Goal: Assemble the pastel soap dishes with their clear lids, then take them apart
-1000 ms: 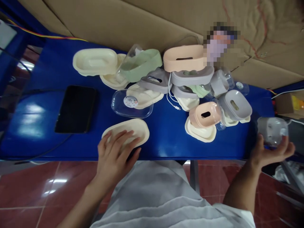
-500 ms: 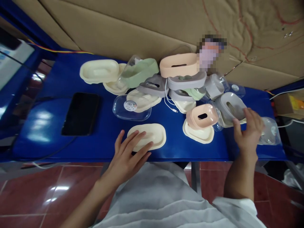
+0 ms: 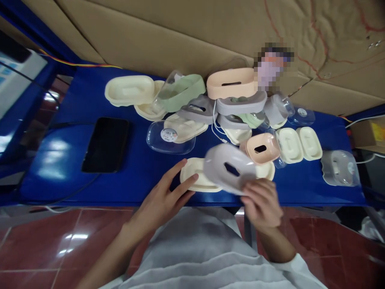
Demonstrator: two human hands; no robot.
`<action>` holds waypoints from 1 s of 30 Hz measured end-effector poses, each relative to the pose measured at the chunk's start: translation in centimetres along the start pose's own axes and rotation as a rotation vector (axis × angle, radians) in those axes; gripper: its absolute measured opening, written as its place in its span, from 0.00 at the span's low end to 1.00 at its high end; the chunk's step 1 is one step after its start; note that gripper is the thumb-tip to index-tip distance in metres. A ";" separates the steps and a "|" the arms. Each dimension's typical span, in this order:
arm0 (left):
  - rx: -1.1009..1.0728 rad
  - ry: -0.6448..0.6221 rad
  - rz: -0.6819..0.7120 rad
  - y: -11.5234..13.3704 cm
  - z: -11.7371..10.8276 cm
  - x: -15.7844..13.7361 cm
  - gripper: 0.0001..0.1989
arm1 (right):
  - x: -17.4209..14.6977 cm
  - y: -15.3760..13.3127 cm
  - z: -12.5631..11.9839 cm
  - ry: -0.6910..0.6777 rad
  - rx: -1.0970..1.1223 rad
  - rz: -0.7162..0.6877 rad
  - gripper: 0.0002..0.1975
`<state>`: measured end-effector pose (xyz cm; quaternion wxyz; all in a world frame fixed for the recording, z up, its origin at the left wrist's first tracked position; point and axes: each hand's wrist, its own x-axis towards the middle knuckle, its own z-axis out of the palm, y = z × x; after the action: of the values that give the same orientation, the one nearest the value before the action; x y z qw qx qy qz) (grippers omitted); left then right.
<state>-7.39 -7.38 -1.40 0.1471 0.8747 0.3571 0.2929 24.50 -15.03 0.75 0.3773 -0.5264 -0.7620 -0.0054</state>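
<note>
My right hand (image 3: 263, 202) grips the near right end of a light grey oval plastic cover (image 3: 218, 164) with a dark slot. It is tilted and blurred by motion. Under and left of this cover, a cream oval plastic tray (image 3: 200, 186) lies near the table's front edge. The fingers of my left hand (image 3: 167, 190) hold the tray's left end from above, spread over its far and near edges. The cover overlaps the tray's right part in view; whether they touch I cannot tell. Just behind is a peach cover (image 3: 263, 147) with a slot, over another cream tray (image 3: 266, 171).
Green (image 3: 182, 93), grey (image 3: 242, 103) and peach covers (image 3: 230, 82) pile up at the back. Two small cream trays (image 3: 311, 143) stand right, beside a grey case (image 3: 338, 168). A clear lid (image 3: 171, 138) and a black tablet (image 3: 106, 144) lie left. A white cable (image 3: 215, 122) runs between.
My right hand has lifted the grey cover from the right side and brought it left, uncovering two small cream trays. My left hand has shifted the cream tray right.
</note>
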 end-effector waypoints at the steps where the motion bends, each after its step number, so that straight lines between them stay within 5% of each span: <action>1: -0.009 0.014 -0.005 -0.1 0.1 -0.1 0.31 | 0.3 -1.1 1.0 -0.011 0.033 -0.029 0.19; 7: -0.092 0.183 -0.077 -0.3 1.0 -0.8 0.25 | 2.1 -1.9 3.4 -0.038 0.174 -0.029 0.20; 10: -0.190 0.249 -0.119 -0.4 1.1 -0.4 0.30 | 2.3 -1.6 3.3 -0.120 0.157 -0.044 0.18; 16: -0.115 0.090 -0.129 -0.5 0.3 0.4 0.28 | 3.0 -2.3 4.1 -0.275 0.058 -0.072 0.17; 23: -0.009 0.131 -0.097 -0.3 0.7 -0.2 0.19 | 3.0 -2.0 4.8 -0.308 0.021 -0.062 0.23; 30: 0.091 0.148 -0.113 -2.8 -2.8 1.7 0.26 | 3.1 -1.8 4.8 -0.290 0.051 -0.072 0.21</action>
<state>-9.67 -4.05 0.20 0.0966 0.8350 0.4286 0.3313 19.78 -11.43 -0.16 0.2762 -0.4843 -0.8266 0.0764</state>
